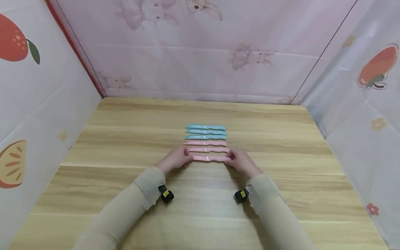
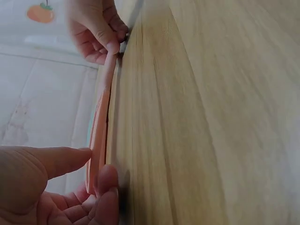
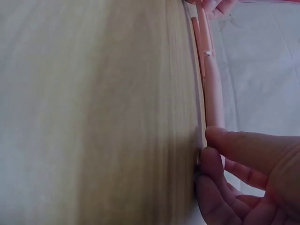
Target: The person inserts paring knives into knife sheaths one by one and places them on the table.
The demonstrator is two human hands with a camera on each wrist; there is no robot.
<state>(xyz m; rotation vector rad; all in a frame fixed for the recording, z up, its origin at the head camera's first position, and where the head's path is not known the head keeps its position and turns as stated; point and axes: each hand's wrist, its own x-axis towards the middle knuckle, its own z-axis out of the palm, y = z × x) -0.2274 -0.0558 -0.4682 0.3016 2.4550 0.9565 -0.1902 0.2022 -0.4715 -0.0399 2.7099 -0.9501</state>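
Note:
Several small knives with wavy handles lie in parallel, blades to the left, in the head view. The nearest pink knife (image 1: 216,158) has its blade end between the thumb and fingers of my left hand (image 1: 175,159). At its handle end, my right hand (image 1: 243,161) pinches the same knife. Just beyond are a second pink knife (image 1: 215,150), close to the fingertips of both hands, and a third pink knife (image 1: 215,143). In the left wrist view the held knife (image 2: 99,133) runs between both hands. The right wrist view shows its pink handle (image 3: 214,93) under my right thumb.
Three light blue knives, the nearest blue knife (image 1: 215,137) among them, lie behind the pink ones. All are on a wood-grain table (image 1: 200,222). Printed sheets stand along the back (image 1: 193,69) and both sides of the table.

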